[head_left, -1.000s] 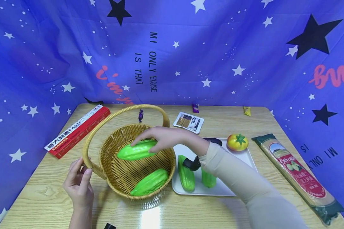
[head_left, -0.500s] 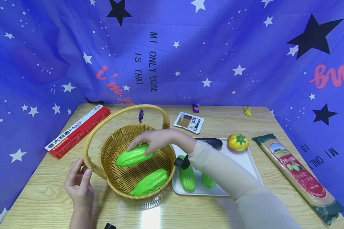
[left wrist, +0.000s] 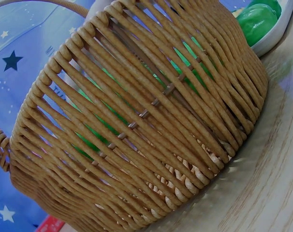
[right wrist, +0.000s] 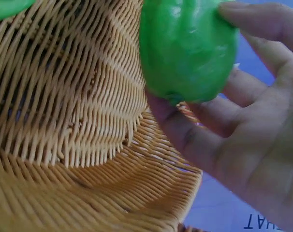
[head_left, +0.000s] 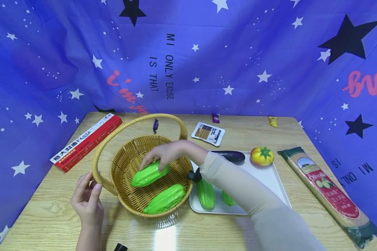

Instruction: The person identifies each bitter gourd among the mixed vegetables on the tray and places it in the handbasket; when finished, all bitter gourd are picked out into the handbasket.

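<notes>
A brown wicker basket with a tall arched handle stands left of centre; its slatted wall fills the left wrist view. My left hand holds the foot of that handle between thumb and fingers. Inside the basket, my right hand grips a glossy green ridged gourd from above. The right wrist view shows thumb and fingers around the end of this gourd. A second green gourd lies in the basket's near side. Whether the held gourd touches the basket floor, I cannot tell.
Right of the basket, a white tray bears more green gourds, an eggplant and a yellow-red tomato-like fruit. A pasta box, a spaghetti bag, a flat packet and wrapped candies lie around.
My right hand has lowered the green gourd further into the basket, tilting it slightly. My left hand stays at the handle. More of the eggplant shows now.
</notes>
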Action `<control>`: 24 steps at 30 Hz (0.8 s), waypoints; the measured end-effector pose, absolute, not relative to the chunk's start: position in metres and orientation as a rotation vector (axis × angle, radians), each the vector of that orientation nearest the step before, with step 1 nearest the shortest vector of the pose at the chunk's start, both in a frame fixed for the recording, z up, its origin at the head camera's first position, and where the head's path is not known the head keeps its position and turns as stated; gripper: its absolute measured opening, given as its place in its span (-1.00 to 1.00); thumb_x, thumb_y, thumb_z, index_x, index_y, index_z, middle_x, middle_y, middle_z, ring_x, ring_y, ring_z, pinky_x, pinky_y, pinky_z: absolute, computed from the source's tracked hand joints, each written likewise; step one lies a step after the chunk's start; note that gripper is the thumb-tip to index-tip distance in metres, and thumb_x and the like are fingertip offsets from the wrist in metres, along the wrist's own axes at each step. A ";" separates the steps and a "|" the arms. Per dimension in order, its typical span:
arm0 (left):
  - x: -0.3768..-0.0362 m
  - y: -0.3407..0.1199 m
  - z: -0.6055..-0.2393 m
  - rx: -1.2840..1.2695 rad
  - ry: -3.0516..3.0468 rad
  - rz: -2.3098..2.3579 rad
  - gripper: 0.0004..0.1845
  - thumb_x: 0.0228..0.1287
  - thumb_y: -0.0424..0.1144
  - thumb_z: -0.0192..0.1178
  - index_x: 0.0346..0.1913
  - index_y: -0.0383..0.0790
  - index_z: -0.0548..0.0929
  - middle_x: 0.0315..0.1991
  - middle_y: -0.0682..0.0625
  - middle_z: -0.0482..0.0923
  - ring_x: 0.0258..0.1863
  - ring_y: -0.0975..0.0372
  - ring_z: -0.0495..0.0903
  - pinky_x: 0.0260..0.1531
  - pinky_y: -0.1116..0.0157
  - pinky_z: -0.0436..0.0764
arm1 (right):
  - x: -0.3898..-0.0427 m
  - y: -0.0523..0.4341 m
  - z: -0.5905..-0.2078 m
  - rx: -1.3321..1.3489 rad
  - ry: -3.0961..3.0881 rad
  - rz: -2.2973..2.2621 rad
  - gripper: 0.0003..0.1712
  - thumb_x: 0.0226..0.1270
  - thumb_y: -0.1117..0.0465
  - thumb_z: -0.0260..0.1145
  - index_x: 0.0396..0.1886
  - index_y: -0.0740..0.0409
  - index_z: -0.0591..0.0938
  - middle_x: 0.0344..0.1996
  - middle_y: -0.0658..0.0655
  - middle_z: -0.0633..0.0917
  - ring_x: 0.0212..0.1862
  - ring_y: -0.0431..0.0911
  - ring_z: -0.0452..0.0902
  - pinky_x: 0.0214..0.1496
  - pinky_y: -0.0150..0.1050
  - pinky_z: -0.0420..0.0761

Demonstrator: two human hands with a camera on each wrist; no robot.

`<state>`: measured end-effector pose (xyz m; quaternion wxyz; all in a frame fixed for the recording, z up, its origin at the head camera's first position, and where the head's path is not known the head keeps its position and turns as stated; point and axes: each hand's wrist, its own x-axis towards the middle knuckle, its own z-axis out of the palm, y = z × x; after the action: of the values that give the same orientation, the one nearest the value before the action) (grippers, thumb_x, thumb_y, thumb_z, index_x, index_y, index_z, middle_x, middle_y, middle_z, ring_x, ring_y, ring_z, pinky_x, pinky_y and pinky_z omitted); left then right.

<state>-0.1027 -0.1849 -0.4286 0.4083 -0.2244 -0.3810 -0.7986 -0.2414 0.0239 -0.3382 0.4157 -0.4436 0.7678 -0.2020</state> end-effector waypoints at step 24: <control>-0.104 -0.185 -0.430 -0.560 -0.963 -2.010 -0.60 -0.01 -0.80 -0.01 -0.03 -0.68 0.51 -0.16 -0.24 0.61 -0.14 0.11 0.57 -0.01 0.33 0.65 | -0.241 0.018 -0.355 -1.014 1.829 -0.246 -0.43 0.14 0.51 0.24 0.05 -0.14 0.46 0.06 0.07 0.49 -0.20 -0.18 0.41 -0.40 -0.22 0.43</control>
<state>-0.1035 -0.1855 -0.4296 0.4094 -0.2222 -0.3823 -0.7981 -0.2405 0.0182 -0.3547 0.4952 -0.4183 0.7546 -0.1014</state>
